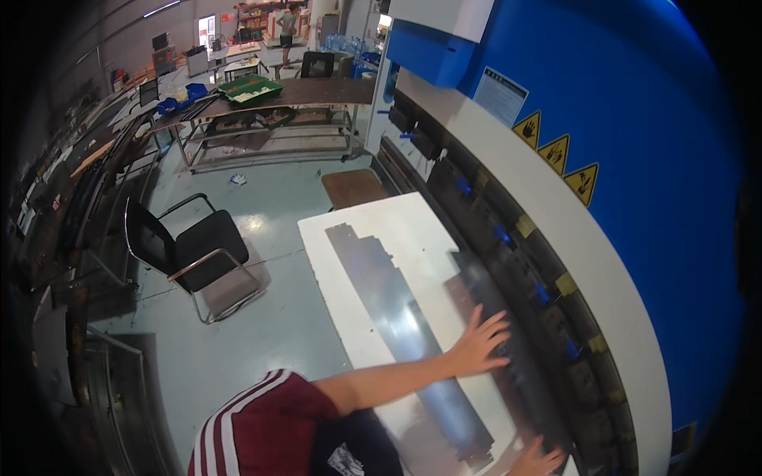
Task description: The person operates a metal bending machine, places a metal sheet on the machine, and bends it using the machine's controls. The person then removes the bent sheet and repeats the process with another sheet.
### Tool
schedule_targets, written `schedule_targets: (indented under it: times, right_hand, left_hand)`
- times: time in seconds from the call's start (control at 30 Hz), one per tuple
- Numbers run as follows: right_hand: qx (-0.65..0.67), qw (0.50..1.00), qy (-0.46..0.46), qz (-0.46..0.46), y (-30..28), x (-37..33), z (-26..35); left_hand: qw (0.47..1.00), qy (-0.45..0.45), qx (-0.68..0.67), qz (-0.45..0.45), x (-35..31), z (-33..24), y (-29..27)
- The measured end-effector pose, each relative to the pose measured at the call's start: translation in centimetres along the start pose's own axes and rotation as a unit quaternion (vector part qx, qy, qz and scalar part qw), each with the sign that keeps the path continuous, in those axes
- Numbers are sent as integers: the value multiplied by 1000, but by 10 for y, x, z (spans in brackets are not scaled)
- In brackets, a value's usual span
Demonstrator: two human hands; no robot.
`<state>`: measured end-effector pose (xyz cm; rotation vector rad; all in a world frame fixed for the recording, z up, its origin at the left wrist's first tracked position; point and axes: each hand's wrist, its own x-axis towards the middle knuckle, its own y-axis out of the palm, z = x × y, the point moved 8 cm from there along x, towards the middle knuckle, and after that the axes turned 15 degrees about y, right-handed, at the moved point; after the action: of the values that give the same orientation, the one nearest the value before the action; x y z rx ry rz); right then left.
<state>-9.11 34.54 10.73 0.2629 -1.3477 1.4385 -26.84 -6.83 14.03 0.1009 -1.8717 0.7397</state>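
My left hand (479,344) reaches across a white table top (313,230) toward the machine, its fingers spread and holding nothing I can see. Under and beside it lies a dark, flat metal strip (460,287) along the machine's bed, blurred there. Close to the lower edge, my right hand (540,460) is partly cut off; its visible fingers are apart at the same dark edge. Whether either hand touches the strip, I cannot tell. A long grey sheet-metal piece (397,305) with notched ends rests flat on the white top, left of my hands.
A blue and white bending machine (611,95) with blue clamps fills the right side. Yellow warning signs (556,152) mark it. Left stands a black chair (208,242). A brown stool (353,189) stands beyond the white top. Farther back, a workbench (325,91) carries a green tray (250,90); a person (287,32) stands behind.
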Motion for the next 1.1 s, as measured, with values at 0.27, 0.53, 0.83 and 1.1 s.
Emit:
schedule_targets:
  times: [0.27, 0.53, 0.83, 1.1]
  right_hand:
    - [-192, 975, 55, 101, 38, 118, 19]
    - [-204, 969, 70, 123, 36, 123, 20]
    - [-97, 985, 38, 140, 20, 124, 35]
    - [-151, 973, 2, 177, 49, 114, 5]
  left_hand:
    - [997, -14, 64, 42, 87, 13, 24]
    - [995, -16, 76, 57, 91, 15, 29]
    - [996, -26, 66, 63, 90, 13, 26]
    - [990, -78, 39, 108, 85, 10, 23]
